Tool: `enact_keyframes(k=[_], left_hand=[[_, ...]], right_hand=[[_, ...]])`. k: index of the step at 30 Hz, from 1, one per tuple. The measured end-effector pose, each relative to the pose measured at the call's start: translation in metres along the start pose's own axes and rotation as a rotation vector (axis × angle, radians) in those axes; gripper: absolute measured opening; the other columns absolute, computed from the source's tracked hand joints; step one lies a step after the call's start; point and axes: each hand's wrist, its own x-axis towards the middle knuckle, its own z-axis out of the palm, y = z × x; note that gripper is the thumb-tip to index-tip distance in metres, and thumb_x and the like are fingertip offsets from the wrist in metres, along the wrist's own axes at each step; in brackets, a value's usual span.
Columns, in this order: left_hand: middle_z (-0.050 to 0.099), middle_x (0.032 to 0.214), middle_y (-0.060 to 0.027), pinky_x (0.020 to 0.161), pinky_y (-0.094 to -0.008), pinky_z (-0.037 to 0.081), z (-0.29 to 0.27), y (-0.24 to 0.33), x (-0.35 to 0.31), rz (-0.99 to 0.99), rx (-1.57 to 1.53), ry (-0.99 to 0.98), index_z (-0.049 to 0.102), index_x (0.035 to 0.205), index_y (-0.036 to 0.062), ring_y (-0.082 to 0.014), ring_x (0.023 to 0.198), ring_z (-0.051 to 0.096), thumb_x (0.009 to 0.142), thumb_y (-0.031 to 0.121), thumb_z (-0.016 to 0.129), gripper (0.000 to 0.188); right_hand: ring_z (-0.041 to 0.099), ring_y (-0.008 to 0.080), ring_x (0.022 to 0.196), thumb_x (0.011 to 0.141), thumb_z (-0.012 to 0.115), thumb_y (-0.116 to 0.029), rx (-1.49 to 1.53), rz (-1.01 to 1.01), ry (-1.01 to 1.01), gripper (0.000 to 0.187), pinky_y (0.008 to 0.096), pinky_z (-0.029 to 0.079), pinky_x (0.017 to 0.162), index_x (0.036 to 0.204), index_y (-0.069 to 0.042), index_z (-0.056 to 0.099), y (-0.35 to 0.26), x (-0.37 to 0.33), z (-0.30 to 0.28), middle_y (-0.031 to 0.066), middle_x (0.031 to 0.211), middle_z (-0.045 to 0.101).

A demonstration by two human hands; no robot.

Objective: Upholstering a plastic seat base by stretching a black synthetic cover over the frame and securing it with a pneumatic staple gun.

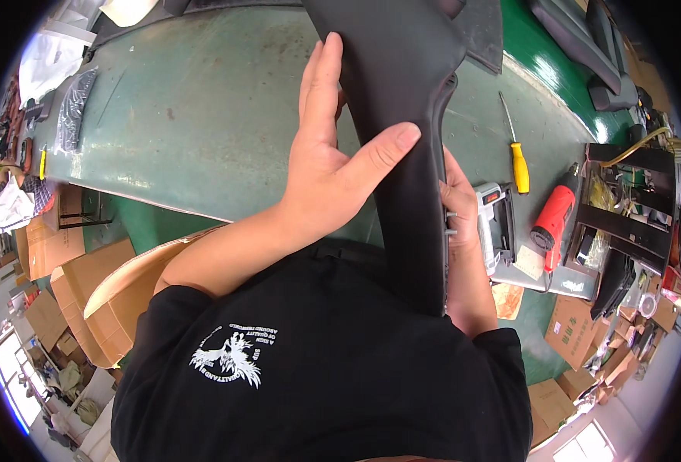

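A long black trim panel (409,185) stands tilted in front of me, its lower end against my black shirt and its wide end reaching past the upper edge of the view. My left hand (332,154) rests on its left side, fingers stretched out and the thumb lying across the smooth face. Along the right edge, my right hand (462,204) grips the panel with bent fingers, partly hidden behind it. Small metal pins stick out of that edge beside the right hand. The panel's back is hidden.
Right of the panel lie a staple gun (493,223), a yellow-handled screwdriver (518,165) and a red heat gun (556,215) on the green worktable (202,100). A dark shelf rack (625,200) stands at the right. Open cardboard boxes (98,300) sit on the left.
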Motion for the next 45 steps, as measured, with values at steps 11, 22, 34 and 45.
enact_keyframes(k=[11,22,34,45], left_hand=[[0.011,0.174,-0.0286,0.128,-0.0499,0.026,0.0,0.014,-0.016,0.1,0.22,-0.08,0.009,0.169,-0.0019,-0.042,0.162,0.019,0.076,0.028,0.097,0.132],[0.018,0.172,-0.0225,0.125,-0.049,0.032,0.0,0.01,-0.036,-0.001,-0.115,-0.116,-0.006,0.168,-0.0019,-0.036,0.156,0.033,0.089,0.025,0.088,0.126],[0.041,0.16,-0.0139,0.124,-0.0418,0.029,-0.018,0.01,-0.029,-0.315,-0.467,-0.057,0.019,0.163,-0.0003,-0.0227,0.148,0.039,0.103,0.008,0.054,0.07],[0.046,0.153,-0.0102,0.121,-0.0387,0.032,-0.026,0.006,-0.037,-0.404,-0.462,-0.014,0.023,0.163,0.0032,-0.0209,0.141,0.043,0.088,-0.001,0.051,0.08]], right_hand=[[0.058,0.0266,0.139,0.089,0.075,-0.007,-0.235,-0.153,-0.054,0.09,0.0378,0.041,0.12,0.165,0.007,0.029,-0.009,0.0,-0.026,0.0171,0.155,0.056],[0.059,0.0274,0.138,0.079,0.074,0.006,-0.244,-0.234,0.003,0.094,0.041,0.043,0.121,0.164,0.004,0.034,-0.025,-0.035,-0.049,0.0145,0.153,0.058],[0.056,0.0236,0.142,0.074,0.081,0.016,-0.465,-0.367,-0.031,0.093,0.0386,0.04,0.121,0.159,0.004,0.045,-0.031,-0.07,-0.062,0.0123,0.155,0.058],[0.052,0.0242,0.146,0.075,0.078,0.022,-0.475,-0.402,-0.101,0.094,0.0384,0.038,0.123,0.161,0.002,0.043,-0.024,-0.063,-0.069,0.0141,0.159,0.054]])
